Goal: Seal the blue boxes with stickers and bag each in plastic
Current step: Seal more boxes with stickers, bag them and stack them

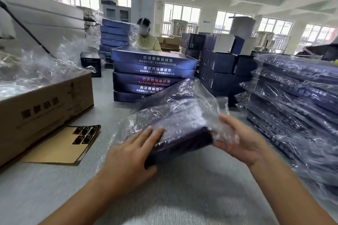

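One blue box (182,142) is held tilted above the table (182,197), mostly inside a plastic bag (182,100), with its near end bare at the bag's mouth. The left hand (131,151) is laid on the near left corner, fingers straight and flat on top; the thumb is hidden. The right hand (241,140) is cupped against the near right corner, where loose film is bunched. Whether film is pinched there cannot be told through the motion blur. For a clean result, the box should be pushed fully to the bag's closed end. The film should then be smoothed over the lid and the mouth folded evenly. Only then should the box be set on the bagged stack (292,106) at the right.
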